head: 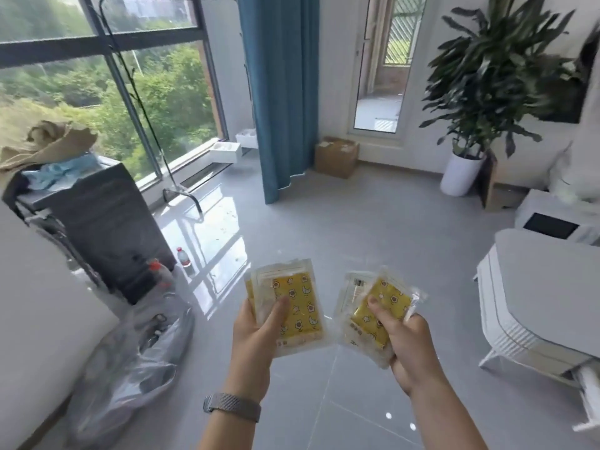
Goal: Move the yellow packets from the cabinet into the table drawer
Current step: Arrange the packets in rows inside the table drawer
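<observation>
Both my hands are raised over the grey floor, each with yellow packets in clear wrapping. My left hand (256, 332) grips a small stack of yellow packets (297, 306), thumb pressed on the front one. My right hand (406, 345) grips another bunch of yellow packets (376, 306), tilted to the right, thumb on top. The white table (545, 287) stands at the right; its drawer is not visible. The cabinet is not identifiable in view.
A dark cabinet-like unit (104, 228) piled with cloths stands at the left, with plastic bags (136, 358) and bottles (184, 258) at its foot. A blue curtain (279, 92), cardboard box (336, 155) and potted plant (487, 92) line the far wall. Open floor lies ahead.
</observation>
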`<control>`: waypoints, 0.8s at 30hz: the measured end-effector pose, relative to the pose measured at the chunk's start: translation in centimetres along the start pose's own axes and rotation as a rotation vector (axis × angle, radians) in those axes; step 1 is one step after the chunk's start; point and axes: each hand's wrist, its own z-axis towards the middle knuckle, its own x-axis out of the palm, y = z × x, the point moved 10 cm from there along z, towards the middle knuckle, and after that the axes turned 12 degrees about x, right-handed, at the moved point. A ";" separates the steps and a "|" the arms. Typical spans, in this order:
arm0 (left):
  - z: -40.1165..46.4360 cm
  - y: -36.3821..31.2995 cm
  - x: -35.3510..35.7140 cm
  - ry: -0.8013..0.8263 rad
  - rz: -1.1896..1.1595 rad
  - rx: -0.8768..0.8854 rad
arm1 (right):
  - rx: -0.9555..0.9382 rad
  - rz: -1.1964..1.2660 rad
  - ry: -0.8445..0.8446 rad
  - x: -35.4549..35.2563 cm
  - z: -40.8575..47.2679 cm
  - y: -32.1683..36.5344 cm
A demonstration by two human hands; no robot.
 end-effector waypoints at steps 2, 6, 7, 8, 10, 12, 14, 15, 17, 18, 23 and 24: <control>0.4 1.1 2.9 0.077 0.009 -0.020 | -0.023 0.041 -0.073 -3.1 -0.4 0.5; 0.3 3.5 9.5 0.225 0.003 -0.075 | -0.067 0.108 -0.222 -9.5 -1.1 1.7; 0.1 4.1 11.2 0.256 0.001 -0.095 | -0.080 0.120 -0.257 -11.2 -1.3 2.2; 0.0 4.8 13.0 0.286 0.001 -0.113 | -0.094 0.127 -0.295 -12.9 -1.3 2.6; -0.3 6.2 16.7 0.343 0.006 -0.143 | -0.111 0.150 -0.365 -16.2 -1.3 3.8; -0.4 7.8 20.7 0.389 0.007 -0.177 | -0.130 0.191 -0.414 -19.4 -0.9 5.3; -0.8 9.3 25.4 0.447 -0.001 -0.212 | -0.158 0.232 -0.457 -22.8 -0.6 7.1; -1.1 9.9 27.9 0.481 -0.005 -0.222 | -0.170 0.246 -0.473 -24.5 -0.7 8.0; -1.9 11.2 33.2 0.550 -0.016 -0.234 | -0.192 0.276 -0.518 -28.3 -0.9 9.7; -2.5 11.8 35.8 0.582 -0.026 -0.244 | -0.199 0.290 -0.552 -30.4 -1.2 10.4; -6.5 14.2 47.2 0.739 -0.073 -0.284 | -0.238 0.351 -0.691 -39.9 -3.3 13.1; -6.7 14.5 47.9 0.744 -0.070 -0.287 | -0.240 0.355 -0.705 -40.4 -3.7 13.4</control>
